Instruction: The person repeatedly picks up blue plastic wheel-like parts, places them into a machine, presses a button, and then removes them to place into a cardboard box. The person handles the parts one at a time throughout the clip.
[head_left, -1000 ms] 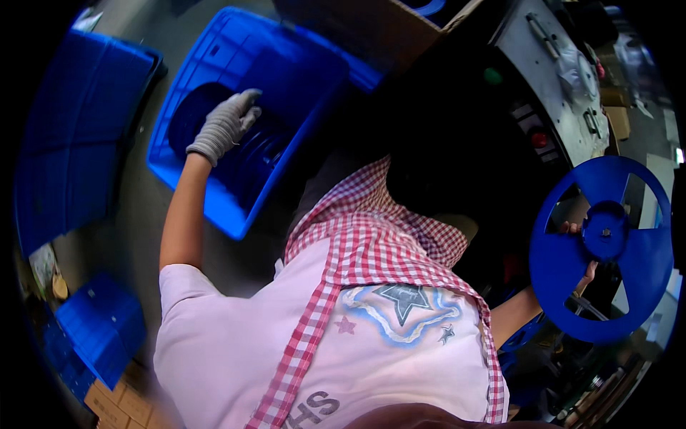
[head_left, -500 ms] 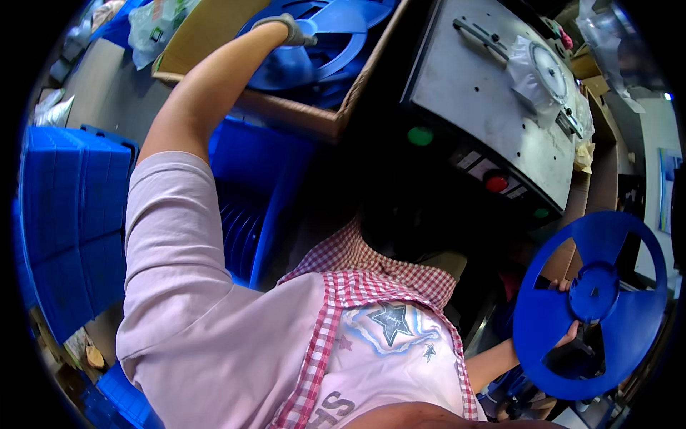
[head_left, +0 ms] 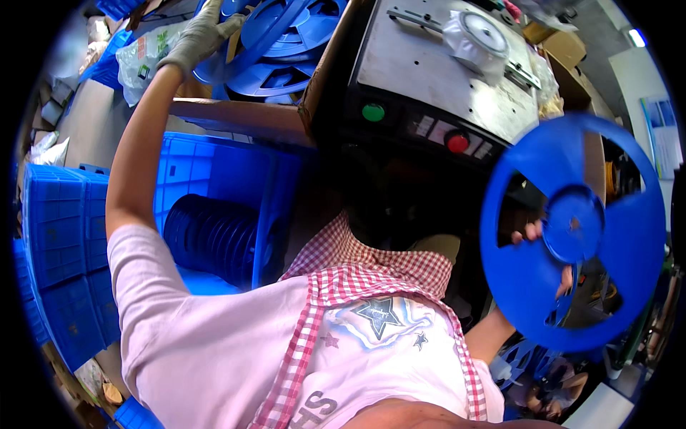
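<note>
On the right, a large blue plastic reel point(head_left: 614, 222) with wide cut-outs stands almost facing me. My right hand point(head_left: 530, 232) grips it near the hub from behind; fingertips show through the openings, while the reel hides the palm. My left hand point(head_left: 196, 41), in a light grey glove, is over the left side of a cardboard box point(head_left: 243, 114) at the top. Its fingers are closed on the rim of a tilted blue reel point(head_left: 266, 44), partly blurred. More blue reels point(head_left: 271, 80) lie stacked in the box beneath it.
Right of the box stands a metal-topped machine point(head_left: 421, 64) with a green button point(head_left: 373, 112), a red button point(head_left: 457, 141) and a plastic-wrapped round part point(head_left: 484, 32). Below the box, a blue crate point(head_left: 193, 161) holds a row of dark reels point(head_left: 211, 232). Stacked blue crates point(head_left: 68, 243) line the left.
My left hand has moved left across the box, and a reel there is now tilted. The reel in my right hand sits higher and further left in view. The whole view has shifted.
</note>
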{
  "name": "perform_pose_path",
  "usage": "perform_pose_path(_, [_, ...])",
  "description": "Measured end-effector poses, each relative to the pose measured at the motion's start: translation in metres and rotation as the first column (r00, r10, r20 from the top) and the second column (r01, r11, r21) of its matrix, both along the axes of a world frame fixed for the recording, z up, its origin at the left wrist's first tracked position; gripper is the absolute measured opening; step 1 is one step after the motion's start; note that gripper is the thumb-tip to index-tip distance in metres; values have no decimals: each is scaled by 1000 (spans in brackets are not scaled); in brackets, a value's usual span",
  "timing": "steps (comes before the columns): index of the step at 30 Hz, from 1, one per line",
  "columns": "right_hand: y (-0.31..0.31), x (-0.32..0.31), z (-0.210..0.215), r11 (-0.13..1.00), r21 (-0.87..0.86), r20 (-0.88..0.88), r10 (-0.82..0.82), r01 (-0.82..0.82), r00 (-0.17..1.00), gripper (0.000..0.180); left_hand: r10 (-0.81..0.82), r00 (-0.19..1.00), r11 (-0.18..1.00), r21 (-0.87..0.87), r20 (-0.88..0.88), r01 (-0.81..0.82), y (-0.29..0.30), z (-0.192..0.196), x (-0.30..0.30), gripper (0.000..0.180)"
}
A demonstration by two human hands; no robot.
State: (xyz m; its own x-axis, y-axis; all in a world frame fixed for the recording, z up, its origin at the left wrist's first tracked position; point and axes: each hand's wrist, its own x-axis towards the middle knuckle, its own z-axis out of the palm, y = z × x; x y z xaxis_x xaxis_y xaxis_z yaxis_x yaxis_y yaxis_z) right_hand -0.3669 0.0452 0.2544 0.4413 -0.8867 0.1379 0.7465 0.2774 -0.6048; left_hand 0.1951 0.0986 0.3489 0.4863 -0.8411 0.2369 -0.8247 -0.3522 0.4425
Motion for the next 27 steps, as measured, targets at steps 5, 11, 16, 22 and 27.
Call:
perform_pose_path(5, [-12, 61, -60, 918, 208, 208, 296, -338, 932, 56, -578, 627, 776, 114, 522, 621, 2, 6, -136, 73])
perform_pose_path(11, [3, 102, -113, 920, 51, 123, 380, -388, 917, 57, -649, 549, 687, 95, 526, 721, -22, -93, -251, 70])
perform_pose_path(16, [-13, 70, -136, 926, 137, 176, 326, -351, 929, 56, -534, 791, 798, -131, 298, 589, -1, -130, -301, 50])
perform_pose_path(22, [10, 83, -112, 980, -100, -151, 154, -170, 976, 74, -536, 754, 840, -327, -379, 433, 8, -183, -334, 77])
perform_pose_path(27, [11, 106, -117, 938, -319, -102, 108, -136, 989, 59, -530, 556, 847, -376, -640, 375, 34, -200, -323, 78])
